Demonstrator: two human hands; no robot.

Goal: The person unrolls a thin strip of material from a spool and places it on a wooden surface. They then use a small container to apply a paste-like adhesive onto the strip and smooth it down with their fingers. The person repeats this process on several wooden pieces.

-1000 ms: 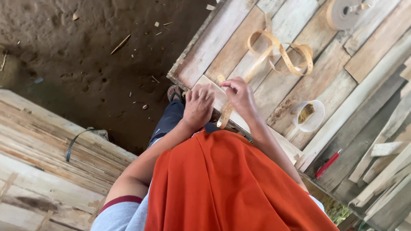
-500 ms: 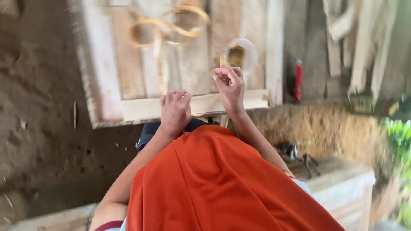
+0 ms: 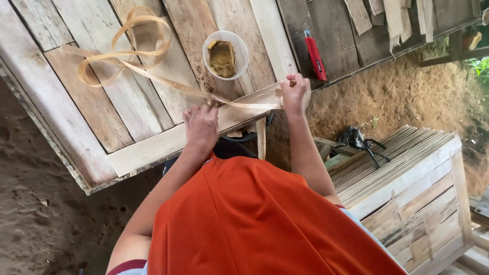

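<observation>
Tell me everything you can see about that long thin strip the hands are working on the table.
The strip is a long, thin, flat, pale tan band, bamboo-like or cane-like by its look. Its far end curls into loose overlapping loops lying on the wooden table, left of the plastic cup. From the loops it runs straight across the planks toward the near edge. The left hand rests on it mid-length; the right hand pinches its near end, held slightly above the table edge.

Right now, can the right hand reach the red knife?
Probably yes. The right hand holds the strip close below the red knife, and only bare table boards lie between them. It would have to let go of the strip first.
</observation>
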